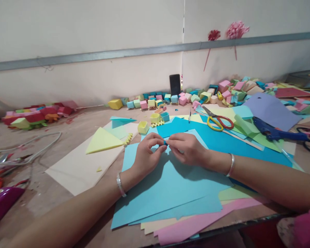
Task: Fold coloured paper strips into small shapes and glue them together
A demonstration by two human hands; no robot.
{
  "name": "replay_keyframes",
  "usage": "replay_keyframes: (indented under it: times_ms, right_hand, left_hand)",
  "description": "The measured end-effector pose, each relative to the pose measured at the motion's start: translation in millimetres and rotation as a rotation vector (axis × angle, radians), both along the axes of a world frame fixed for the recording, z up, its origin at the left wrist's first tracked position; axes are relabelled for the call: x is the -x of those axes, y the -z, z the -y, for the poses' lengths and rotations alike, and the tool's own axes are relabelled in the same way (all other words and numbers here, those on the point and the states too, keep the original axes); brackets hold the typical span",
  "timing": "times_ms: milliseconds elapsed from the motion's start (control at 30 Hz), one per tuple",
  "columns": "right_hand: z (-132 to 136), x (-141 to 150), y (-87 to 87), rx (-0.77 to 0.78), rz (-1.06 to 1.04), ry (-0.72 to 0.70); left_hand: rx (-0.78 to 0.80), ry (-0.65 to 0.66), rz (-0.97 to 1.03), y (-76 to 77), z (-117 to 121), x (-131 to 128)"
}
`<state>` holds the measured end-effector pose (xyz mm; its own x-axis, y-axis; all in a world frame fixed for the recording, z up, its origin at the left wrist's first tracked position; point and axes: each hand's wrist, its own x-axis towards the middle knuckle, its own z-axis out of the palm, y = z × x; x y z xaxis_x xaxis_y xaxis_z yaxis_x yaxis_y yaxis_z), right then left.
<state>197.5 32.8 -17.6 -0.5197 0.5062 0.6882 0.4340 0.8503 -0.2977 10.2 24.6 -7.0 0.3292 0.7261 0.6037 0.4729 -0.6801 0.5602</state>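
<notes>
A small piece of blue paper (165, 142) is pinched between the fingertips of both hands; its shape is mostly hidden. My left hand (147, 151) grips it from the left with thumb and index finger. From the right, my right hand (187, 147) holds it with fingers pressed together. Both hands are just above light blue paper sheets (155, 196). Small yellow paper boxes (143, 127) and a zigzag yellow strip (158, 123) lie just beyond the hands.
Scissors (217, 122) with yellow and red handles lie right of a pen (189, 116). A blue glue gun (279, 132) rests farther right. Several paper cubes (144, 104) line the wall near an upright phone (175, 84). A folded yellow sheet (103, 141) lies left.
</notes>
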Motion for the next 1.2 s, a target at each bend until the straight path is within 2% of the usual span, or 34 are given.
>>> replay_keyframes:
  times_ms: [100,233,300,367,500,567,633,800,900,1000,1067,1200]
  right_hand:
    - [-1,0,-5.8,0.231,-0.131,-0.02]
    - [-9,-3,-9.3,0.65,-0.27,-0.1]
    - [-13,-4,-8.5,0.763,-0.283,-0.14]
    - [-15,-5,-7.6,0.674,-0.202,-0.118]
    - [-17,-8,-7.1,0.225,0.132,-0.041]
    - [-17,-10,-7.4,0.125,0.246,-0.075]
    - [-15,-11,-8.2,0.098,0.274,-0.127]
    - [-3,-7,-10.5,0.095,0.158,-0.142]
    - [-3,-5,-8.7,0.22,0.051,-0.111]
    - [-12,-4,-5.1,0.488,-0.019,-0.042]
    - [-18,-4,-3.3,0.597,-0.049,-0.003]
    - [-20,-4,-2.2,0.536,-0.116,0.025]
  left_hand:
    - [-0.01,0.073,-0.022,1.7,1,0]
    - [-0.026,0.144,-0.045,3.6,-1,1]
    - [-0.052,0.173,-0.05,3.4,-2,3]
    - [-0.065,0.176,-0.069,3.0,-4,4]
    - [0.005,0.16,-0.122,3.4,-5,2]
    - [0.064,0.175,-0.137,3.9,-5,1]
    - [0.121,0.192,-0.129,4.1,-4,-1]
    - [0.175,0.269,-0.033,2.6,-5,0]
    - [0.2,0.287,-0.019,2.8,-6,1]
    - [0.281,0.181,-0.038,4.1,-9,2]
    - [0.346,0.085,-0.042,4.9,-11,2]
    - [0.363,-0.007,-0.052,5.5,-11,1]
